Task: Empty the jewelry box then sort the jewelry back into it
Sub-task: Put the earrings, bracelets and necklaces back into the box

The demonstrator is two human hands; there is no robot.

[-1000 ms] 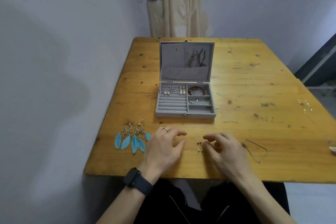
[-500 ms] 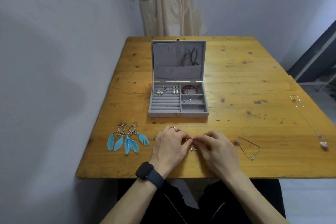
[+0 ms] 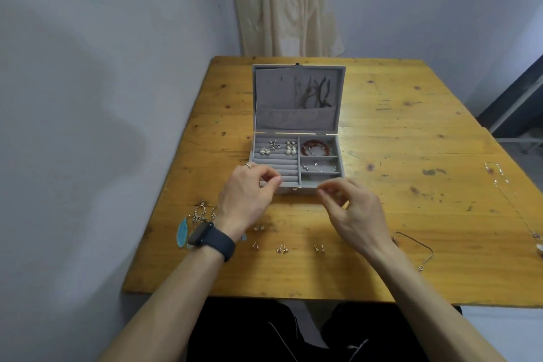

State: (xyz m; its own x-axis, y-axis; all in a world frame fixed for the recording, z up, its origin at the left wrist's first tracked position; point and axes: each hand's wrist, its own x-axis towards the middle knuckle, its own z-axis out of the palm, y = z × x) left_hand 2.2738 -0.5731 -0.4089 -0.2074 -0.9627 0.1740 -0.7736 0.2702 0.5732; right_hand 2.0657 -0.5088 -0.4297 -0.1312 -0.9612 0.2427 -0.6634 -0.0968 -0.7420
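the grey jewelry box (image 3: 297, 91) stands open in the middle of the frame on the wooden bench (image 3: 411, 132), lid upright toward the top. the sorting looks partly done: pearl earrings (image 3: 291, 148) sit on the ring rolls in the box's left half, a red bracelet (image 3: 316, 147) fills the upper right compartment and a thin silver bangle (image 3: 321, 166) lies in the middle right one, while the lowest right compartment looks bare. both hands hover apart just in front of the box's near wall, the left hand (image 3: 249, 194) toward the left rolls and the right hand (image 3: 352, 209) by the lower right corner. each has thumb and fingertips drawn into a pinch, as if on a tiny piece, but i cannot tell whether anything sits in either pinch. plenty remains outside: blue feather earrings (image 3: 183, 229) at lower left, partly hidden by the left wrist and its dark watch (image 3: 210, 238); small stud earrings (image 3: 282, 249) in a loose row below the hands; a thin chain (image 3: 423, 253) at lower right; and a long necklace (image 3: 499, 179) by the right edge. my judgement is roughly halfway through the refill.
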